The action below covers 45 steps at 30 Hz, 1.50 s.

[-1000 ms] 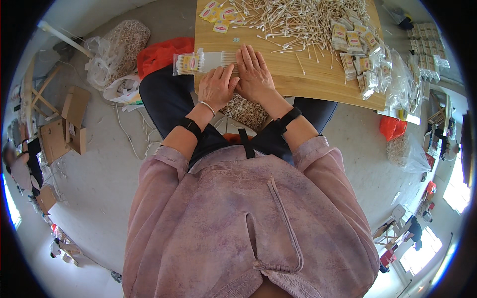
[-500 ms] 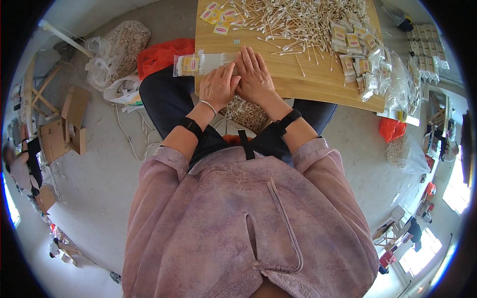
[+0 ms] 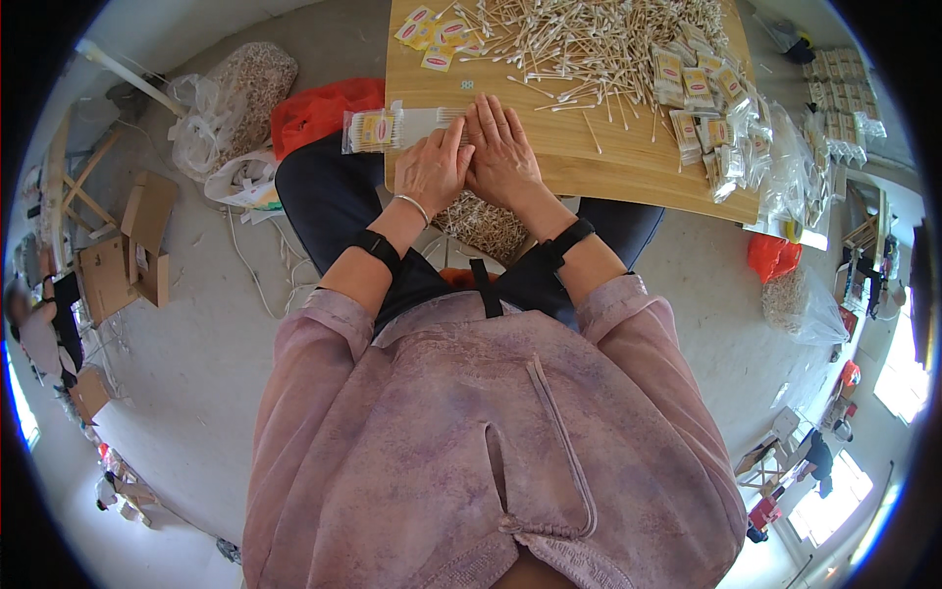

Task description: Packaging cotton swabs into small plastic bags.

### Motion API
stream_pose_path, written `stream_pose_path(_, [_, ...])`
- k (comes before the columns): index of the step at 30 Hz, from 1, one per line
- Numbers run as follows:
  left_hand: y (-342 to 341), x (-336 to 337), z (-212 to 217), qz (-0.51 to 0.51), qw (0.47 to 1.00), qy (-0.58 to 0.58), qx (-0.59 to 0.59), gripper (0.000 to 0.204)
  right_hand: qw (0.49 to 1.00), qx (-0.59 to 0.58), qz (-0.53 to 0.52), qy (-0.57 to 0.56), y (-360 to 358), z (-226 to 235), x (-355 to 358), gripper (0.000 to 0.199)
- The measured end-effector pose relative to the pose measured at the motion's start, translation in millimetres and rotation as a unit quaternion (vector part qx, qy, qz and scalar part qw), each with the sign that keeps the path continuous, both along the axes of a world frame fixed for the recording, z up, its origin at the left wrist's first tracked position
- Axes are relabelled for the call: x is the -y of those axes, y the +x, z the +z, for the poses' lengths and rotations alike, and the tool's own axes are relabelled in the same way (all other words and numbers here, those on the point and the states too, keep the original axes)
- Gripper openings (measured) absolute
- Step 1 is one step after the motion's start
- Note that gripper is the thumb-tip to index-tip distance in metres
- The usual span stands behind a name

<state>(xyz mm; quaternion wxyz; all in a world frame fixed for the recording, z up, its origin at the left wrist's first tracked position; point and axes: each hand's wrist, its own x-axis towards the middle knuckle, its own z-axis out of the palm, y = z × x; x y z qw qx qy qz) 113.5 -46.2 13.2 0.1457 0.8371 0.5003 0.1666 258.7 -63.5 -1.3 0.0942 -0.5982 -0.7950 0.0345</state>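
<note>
At the near edge of the wooden table [image 3: 589, 167], both my hands work side by side. My left hand [image 3: 432, 172] has its fingers bent over a row of cotton swabs [image 3: 450, 115], whose tips show just past the fingertips. My right hand [image 3: 502, 152] lies flat against the left, fingers stretched out; whatever is under its palm is hidden. To the left, a clear plastic packet of swabs with a yellow and white card [image 3: 373, 130] sticks out over the table's edge. A whitish translucent strip [image 3: 419, 121] lies between this packet and the row of swabs.
Loose swabs [image 3: 579, 49] are heaped at the far side. Yellow cards [image 3: 437, 59] lie far left, filled packets [image 3: 702, 88] pile up at right. A red bag [image 3: 329, 113] and a large sack of swabs [image 3: 257, 88] stand left. More swabs [image 3: 483, 226] sit below the table edge.
</note>
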Motion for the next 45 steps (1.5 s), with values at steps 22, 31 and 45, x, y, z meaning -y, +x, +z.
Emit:
stream_pose_path(22, [-2.9, -14.9, 12.9, -0.017, 0.992, -0.121, -0.024, 0.047, 1.000, 0.017, -0.001, -0.006, 0.1, 1.5, -0.1, 0.071])
stream_pose_path(31, [-0.7, -23.0, 10.1, -0.021, 0.990, -0.129, -0.052, 0.051, 1.000, 0.007, 0.008, -0.011, 1.4, 4.9, -0.3, 0.080])
stream_pose_path(45, [-3.2, -23.6, 14.4, 0.010, 0.986, -0.162, -0.026, 0.048, 0.998, -0.045, -0.017, -0.045, -7.2, 3.7, 5.8, 0.074])
